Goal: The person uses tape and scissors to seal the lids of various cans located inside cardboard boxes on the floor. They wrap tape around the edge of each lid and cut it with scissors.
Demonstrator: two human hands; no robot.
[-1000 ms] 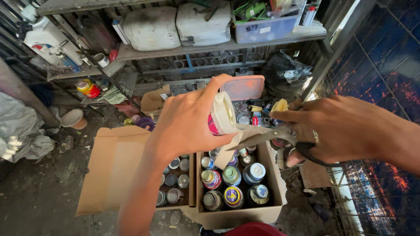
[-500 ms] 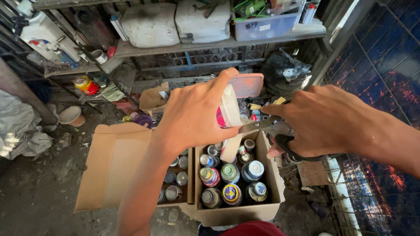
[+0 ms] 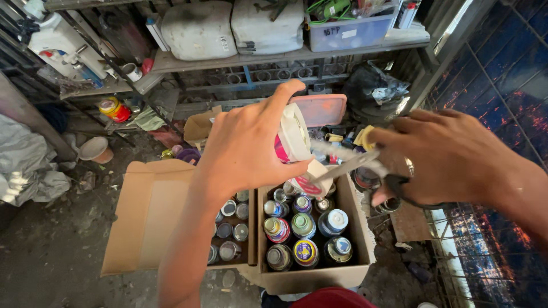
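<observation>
My left hand [image 3: 251, 151] grips a white spray can with a pink label [image 3: 294, 145], held tilted above an open cardboard box [image 3: 311, 279]. My right hand [image 3: 451, 157] holds black-handled scissors [image 3: 365, 165], whose blades point left and touch the can's lower end. The box below holds several upright spray cans [image 3: 302, 228] with coloured caps. A second cardboard box [image 3: 142, 222] stands to its left with its flap open and several more cans inside.
Metal shelves at the back carry two white jerrycans [image 3: 200, 28], a blue plastic bin [image 3: 348, 28] and bottles. A pink lid [image 3: 322, 108] lies behind the boxes. A dark blue corrugated wall [image 3: 496, 74] stands on the right; grey cloth [image 3: 28, 165] lies on the left floor.
Both hands have stayed over the box. The scissors' blades have moved closer in against the can's lower end, and the can has tilted slightly.
</observation>
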